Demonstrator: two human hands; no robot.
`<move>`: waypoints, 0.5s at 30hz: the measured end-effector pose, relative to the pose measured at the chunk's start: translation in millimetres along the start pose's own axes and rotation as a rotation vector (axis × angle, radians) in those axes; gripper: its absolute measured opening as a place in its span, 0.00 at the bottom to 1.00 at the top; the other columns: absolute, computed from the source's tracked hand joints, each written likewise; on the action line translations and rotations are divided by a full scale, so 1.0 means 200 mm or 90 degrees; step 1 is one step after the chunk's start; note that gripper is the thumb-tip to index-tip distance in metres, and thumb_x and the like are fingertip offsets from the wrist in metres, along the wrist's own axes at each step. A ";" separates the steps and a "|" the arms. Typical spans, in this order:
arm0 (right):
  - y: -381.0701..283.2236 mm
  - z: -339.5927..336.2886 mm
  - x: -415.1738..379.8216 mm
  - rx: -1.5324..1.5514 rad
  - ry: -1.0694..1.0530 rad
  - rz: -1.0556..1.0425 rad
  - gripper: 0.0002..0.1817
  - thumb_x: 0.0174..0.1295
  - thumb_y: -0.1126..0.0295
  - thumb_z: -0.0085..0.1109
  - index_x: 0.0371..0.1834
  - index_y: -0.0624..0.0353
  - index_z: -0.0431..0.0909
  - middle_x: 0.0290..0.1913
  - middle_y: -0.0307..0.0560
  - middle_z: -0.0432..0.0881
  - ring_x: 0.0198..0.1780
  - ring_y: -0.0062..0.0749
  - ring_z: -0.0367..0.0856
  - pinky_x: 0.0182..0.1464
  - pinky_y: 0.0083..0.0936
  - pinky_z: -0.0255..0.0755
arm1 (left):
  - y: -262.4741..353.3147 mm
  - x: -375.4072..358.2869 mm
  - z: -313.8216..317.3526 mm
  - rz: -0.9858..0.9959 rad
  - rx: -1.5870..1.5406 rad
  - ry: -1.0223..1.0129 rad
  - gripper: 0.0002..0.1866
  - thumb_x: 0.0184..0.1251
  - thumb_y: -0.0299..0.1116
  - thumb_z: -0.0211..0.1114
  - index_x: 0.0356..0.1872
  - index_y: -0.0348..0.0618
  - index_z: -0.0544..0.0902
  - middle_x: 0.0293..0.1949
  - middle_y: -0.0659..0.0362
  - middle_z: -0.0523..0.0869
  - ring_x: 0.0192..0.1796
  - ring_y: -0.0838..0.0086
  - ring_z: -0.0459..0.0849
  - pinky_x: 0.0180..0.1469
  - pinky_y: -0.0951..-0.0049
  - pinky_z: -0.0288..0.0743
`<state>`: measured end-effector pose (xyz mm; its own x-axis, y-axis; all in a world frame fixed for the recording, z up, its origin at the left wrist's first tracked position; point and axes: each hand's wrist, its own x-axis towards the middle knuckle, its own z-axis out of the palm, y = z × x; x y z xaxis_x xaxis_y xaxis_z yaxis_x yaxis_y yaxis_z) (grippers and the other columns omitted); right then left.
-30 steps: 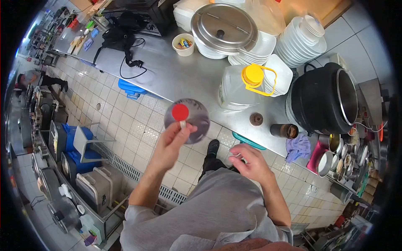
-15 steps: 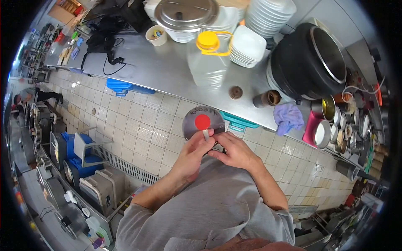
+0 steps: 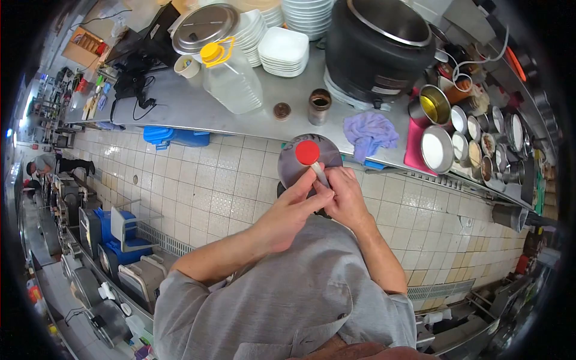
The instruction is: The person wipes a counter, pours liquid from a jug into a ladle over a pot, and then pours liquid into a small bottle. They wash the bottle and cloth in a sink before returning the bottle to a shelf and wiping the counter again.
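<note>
A dark grey round object (image 3: 289, 165) with handwriting near its far edge is in front of my body. Over it is a red disc (image 3: 308, 152) with a pale strip (image 3: 321, 175) running from it toward me. My left hand (image 3: 295, 206) pinches the strip between thumb and fingers. Touching it on the right, my right hand (image 3: 345, 195) is curled closed at the round object's near right edge; what its fingers grip is hidden.
A steel counter (image 3: 180, 99) holds a yellow-capped jug (image 3: 233, 81), an open jar (image 3: 319, 106), a brown lid (image 3: 282, 111), white plates (image 3: 284, 52), a black cooker (image 3: 378, 51), a purple cloth (image 3: 370, 133) and several bowls. Another person (image 3: 45, 165) is far left.
The view has shifted, so the counter items appear farther left. Both hands stay together with the red disc and round object, the strip now slanting more to the right.
</note>
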<state>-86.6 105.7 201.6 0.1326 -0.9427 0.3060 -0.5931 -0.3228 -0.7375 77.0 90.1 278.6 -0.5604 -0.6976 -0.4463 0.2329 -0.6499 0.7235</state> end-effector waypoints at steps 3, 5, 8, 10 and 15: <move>0.02 -0.12 -0.11 0.005 0.053 -0.016 0.08 0.61 0.74 0.63 0.41 0.61 0.77 0.32 0.48 0.79 0.36 0.46 0.76 0.43 0.36 0.68 | 0.03 -0.04 -0.05 -0.052 0.060 -0.094 0.29 0.78 0.33 0.56 0.75 0.39 0.61 0.71 0.59 0.68 0.73 0.74 0.64 0.74 0.68 0.56; 0.04 -0.16 -0.19 0.005 0.069 -0.011 0.07 0.64 0.74 0.61 0.44 0.61 0.77 0.31 0.48 0.79 0.33 0.41 0.77 0.41 0.34 0.70 | 0.17 -0.12 -0.05 -0.237 0.159 -0.152 0.29 0.77 0.33 0.58 0.75 0.38 0.62 0.71 0.53 0.71 0.73 0.66 0.69 0.71 0.66 0.64; 0.11 -0.14 -0.29 0.146 0.149 0.195 0.06 0.70 0.71 0.59 0.42 0.63 0.76 0.22 0.49 0.78 0.21 0.29 0.77 0.24 0.27 0.69 | 0.11 0.00 0.01 0.331 0.800 -0.038 0.29 0.73 0.34 0.61 0.72 0.38 0.66 0.67 0.46 0.74 0.70 0.57 0.74 0.67 0.64 0.70; 0.17 -0.13 -0.36 0.146 0.133 0.183 0.06 0.69 0.72 0.60 0.42 0.63 0.76 0.22 0.49 0.78 0.21 0.29 0.77 0.25 0.27 0.70 | 0.02 0.20 -0.01 0.499 1.018 -0.140 0.29 0.67 0.35 0.66 0.68 0.40 0.71 0.63 0.44 0.76 0.66 0.55 0.77 0.65 0.64 0.71; 0.17 -0.20 -0.42 0.116 0.068 0.231 0.05 0.69 0.73 0.59 0.39 0.63 0.76 0.22 0.49 0.79 0.20 0.34 0.77 0.25 0.29 0.70 | -0.07 0.64 -0.07 0.703 1.081 -0.480 0.18 0.64 0.48 0.65 0.45 0.46 0.80 0.36 0.59 0.83 0.38 0.70 0.82 0.42 0.70 0.72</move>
<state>-148.8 177.2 175.3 -0.1485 -0.9871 0.0605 -0.4352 0.0103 -0.9003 14.0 6.0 204.0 -0.9542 -0.0046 0.2991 0.0932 0.9456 0.3118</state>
